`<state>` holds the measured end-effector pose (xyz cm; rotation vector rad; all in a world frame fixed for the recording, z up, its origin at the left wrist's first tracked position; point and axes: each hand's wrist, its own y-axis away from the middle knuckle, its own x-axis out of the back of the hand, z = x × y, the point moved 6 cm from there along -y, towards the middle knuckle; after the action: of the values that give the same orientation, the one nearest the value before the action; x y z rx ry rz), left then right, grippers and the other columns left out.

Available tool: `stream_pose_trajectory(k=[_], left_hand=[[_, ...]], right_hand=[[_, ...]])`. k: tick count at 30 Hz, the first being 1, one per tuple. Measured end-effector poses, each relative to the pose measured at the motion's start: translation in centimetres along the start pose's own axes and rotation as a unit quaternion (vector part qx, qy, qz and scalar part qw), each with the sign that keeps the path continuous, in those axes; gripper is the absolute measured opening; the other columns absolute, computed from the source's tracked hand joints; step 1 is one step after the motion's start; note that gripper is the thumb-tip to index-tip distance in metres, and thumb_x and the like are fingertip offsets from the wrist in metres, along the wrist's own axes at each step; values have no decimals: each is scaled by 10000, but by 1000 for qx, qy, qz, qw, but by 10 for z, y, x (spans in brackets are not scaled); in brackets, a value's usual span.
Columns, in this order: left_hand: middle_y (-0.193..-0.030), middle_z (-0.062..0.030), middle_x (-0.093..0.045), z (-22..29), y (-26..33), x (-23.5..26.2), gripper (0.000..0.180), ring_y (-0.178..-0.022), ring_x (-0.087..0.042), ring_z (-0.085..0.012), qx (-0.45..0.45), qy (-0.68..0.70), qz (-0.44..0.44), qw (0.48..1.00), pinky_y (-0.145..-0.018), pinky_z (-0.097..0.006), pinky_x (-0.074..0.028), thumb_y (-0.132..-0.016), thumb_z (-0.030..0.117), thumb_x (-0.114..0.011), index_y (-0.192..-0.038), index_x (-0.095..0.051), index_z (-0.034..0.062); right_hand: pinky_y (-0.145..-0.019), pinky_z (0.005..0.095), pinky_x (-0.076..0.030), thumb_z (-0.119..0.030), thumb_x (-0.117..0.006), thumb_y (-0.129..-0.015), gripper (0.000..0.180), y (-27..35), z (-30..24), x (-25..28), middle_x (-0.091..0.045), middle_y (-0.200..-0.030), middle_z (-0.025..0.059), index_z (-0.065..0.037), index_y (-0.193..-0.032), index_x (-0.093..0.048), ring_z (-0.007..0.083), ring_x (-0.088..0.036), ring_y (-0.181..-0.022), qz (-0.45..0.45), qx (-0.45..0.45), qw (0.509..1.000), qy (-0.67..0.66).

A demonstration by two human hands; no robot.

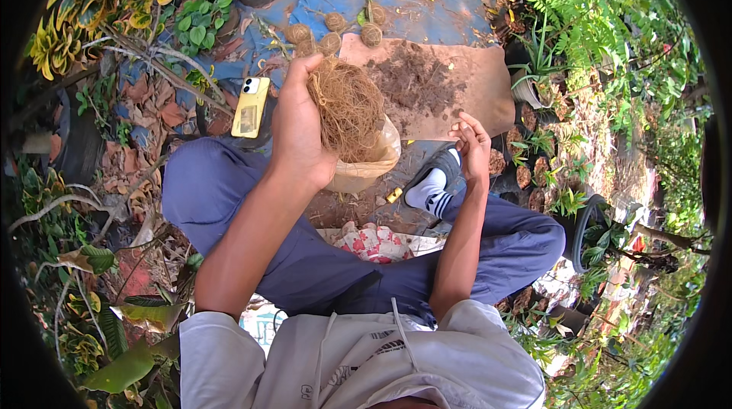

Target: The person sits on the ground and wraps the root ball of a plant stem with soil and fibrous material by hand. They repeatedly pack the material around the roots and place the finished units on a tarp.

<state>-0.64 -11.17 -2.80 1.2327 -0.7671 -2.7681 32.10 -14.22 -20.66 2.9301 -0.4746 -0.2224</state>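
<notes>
Your left hand (296, 131) curls around a tangled clump of coir fiber (347, 108) by a beige bag (370, 169), likely light, springy and best cupped at its sides, while your right hand (473, 144) bends loosely near the brown sheet (488, 81), any pinch impossible to tell.

From the right hand (474, 146), 12 o'clock opens over the nearly bare end of the brown sheet (488, 77); toward 10 to 11 o'clock loose soil (415, 77) covers it. Toward 9 o'clock a gap runs as far as the fibre bundle (347, 108) and cream pouch (367, 171), which block the way. A shoe (441, 165) stands at 8 o'clock, small pots (523, 175) from 2 to 4. From the left hand (296, 131), a phone (249, 108) obstructs 9 o'clock, fibre balls (334, 22) 12 to 1.
</notes>
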Motion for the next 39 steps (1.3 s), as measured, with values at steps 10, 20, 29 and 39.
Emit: stream_pose_trajectory(k=[10, 20, 29, 39], left_hand=[[-905, -86, -683, -3, 1, -4, 363, -827, -667, -219, 9, 10, -9, 1000, -745, -379, -543, -937, 405, -491, -989, -643, 79], [-904, -96, -688, -7, 2, -8, 380, -826, -675, -220, 28, -4, -21, 999, -756, -372, -549, -937, 408, -488, -966, -649, 65], [-940, -102, -691, -27, 12, -28, 388, -816, -671, -175, 75, -183, -177, 964, -755, -335, -546, -944, 340, -490, -1036, -662, 4], [-867, -85, -679, -55, 26, -42, 282, -773, -648, -134, -14, -260, -277, 925, -713, -295, -511, -940, 218, -517, -995, -651, -25]], right_hand=[[-472, 171, -347, -79, -645, -918, 327, 39, -115, -23, -689, -1053, 103, 12, -1225, -578, 152, -680, -843, 23, 178, 983, 48], [-503, 200, -406, -68, -631, -942, 205, 55, -184, -54, -725, -962, 121, 13, -1129, -655, 148, -685, -771, -38, 234, 965, 109], [-833, 298, -526, -3, -656, -903, 173, 77, -184, -100, -736, -955, 141, 42, -1066, -693, 178, -692, -913, -104, 220, 962, 125], [-943, 317, -493, -59, -607, -952, 318, 97, -177, -137, -698, -1114, 158, 52, -1250, -597, 206, -654, -1066, -104, 199, 974, 20]])
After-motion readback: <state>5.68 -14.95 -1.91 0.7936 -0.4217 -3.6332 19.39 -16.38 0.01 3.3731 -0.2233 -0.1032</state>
